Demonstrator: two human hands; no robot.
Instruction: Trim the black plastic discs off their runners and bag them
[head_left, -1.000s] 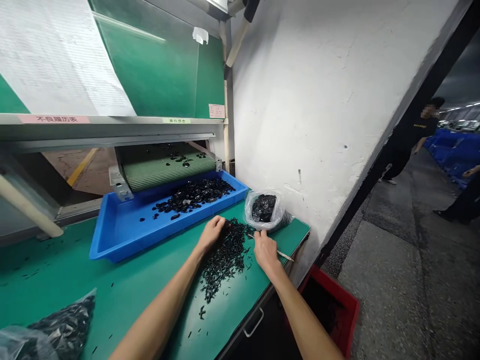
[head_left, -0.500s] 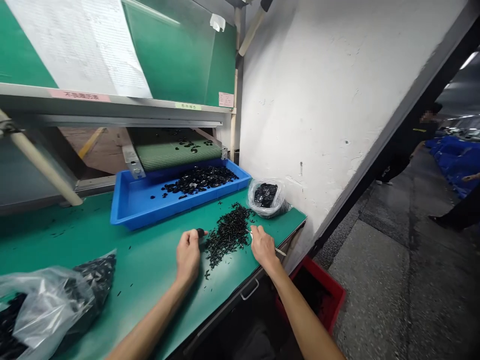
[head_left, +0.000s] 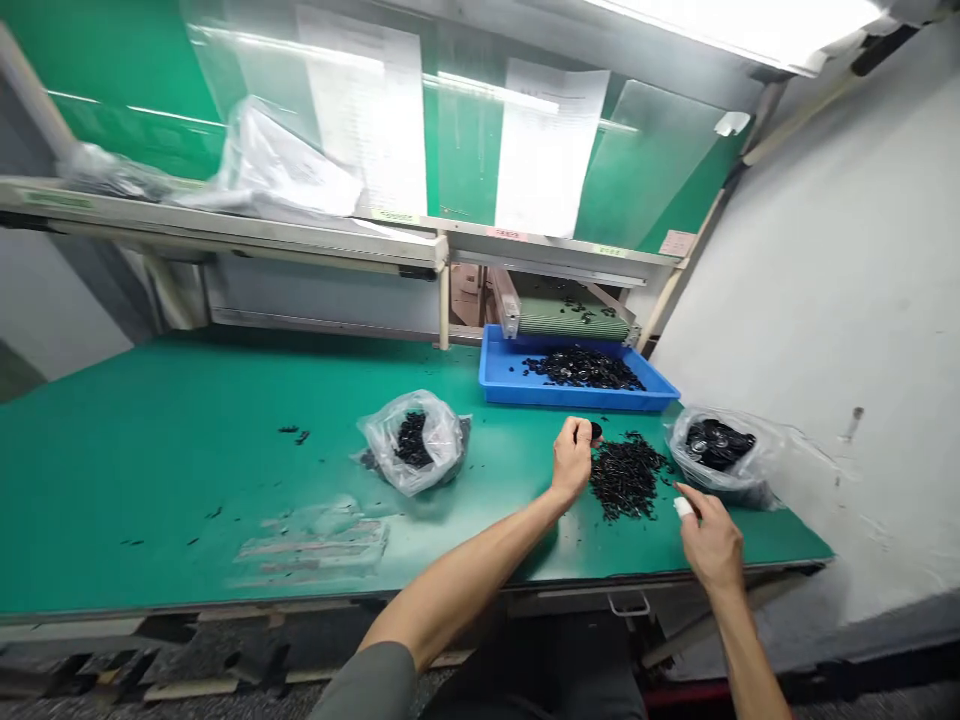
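I am looking down a green bench [head_left: 150,480] from its near edge. My left hand [head_left: 572,462] is clenched in a pinch, its thumb and fingertips holding a small black piece [head_left: 595,431] above the bench, just beside a heap of black slivers [head_left: 626,477]. My right hand [head_left: 711,540] is on the other side of that heap, its fingers curled around a white object [head_left: 683,508] too small for me to identify. A good amount is left loose: the heap lies directly on the bench, and stray bits are scattered further left. Beyond the heap, a blue tray [head_left: 577,398] sits below the end of a ribbed conveyor [head_left: 574,318] and holds a wide layer of black discs. To my right, a clear bag [head_left: 718,448] holds more black discs. A second clear bag [head_left: 412,445], further left on the bench, holds dark pieces.
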